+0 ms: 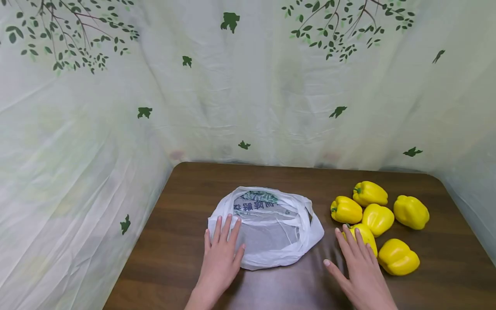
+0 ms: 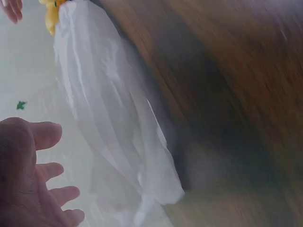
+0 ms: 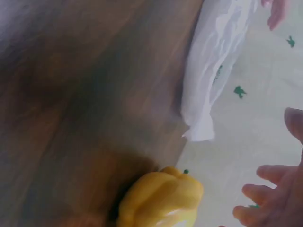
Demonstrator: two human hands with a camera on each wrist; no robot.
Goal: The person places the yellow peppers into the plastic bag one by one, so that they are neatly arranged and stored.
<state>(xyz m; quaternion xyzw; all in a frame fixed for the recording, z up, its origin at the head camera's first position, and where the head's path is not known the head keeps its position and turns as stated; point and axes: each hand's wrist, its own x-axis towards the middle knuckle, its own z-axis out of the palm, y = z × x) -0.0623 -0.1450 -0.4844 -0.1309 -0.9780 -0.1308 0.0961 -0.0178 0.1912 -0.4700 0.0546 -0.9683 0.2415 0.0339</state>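
A white plastic bag (image 1: 271, 258) with green print lies on the brown table, its mouth spread wide toward me. Over the bag's near left side hovers my left hand (image 1: 221, 260), fingers straight and holding nothing; the left wrist view shows a gap between this hand (image 2: 28, 175) and the bag (image 2: 109, 99). My right hand (image 1: 358, 267), fingers spread, is above the near edge of a group of yellow bell peppers (image 1: 377, 219) and partly covers one of them. In the right wrist view, that hand (image 3: 274, 184) stands apart from a yellow bell pepper (image 3: 161, 198).
Several bell peppers sit close together on the right of the wooden table (image 1: 186, 193); one pepper (image 1: 411, 212) lies at the outer right. Behind the table hangs a pale curtain (image 1: 248, 99) printed with leaves and branches, which also runs along the sides.
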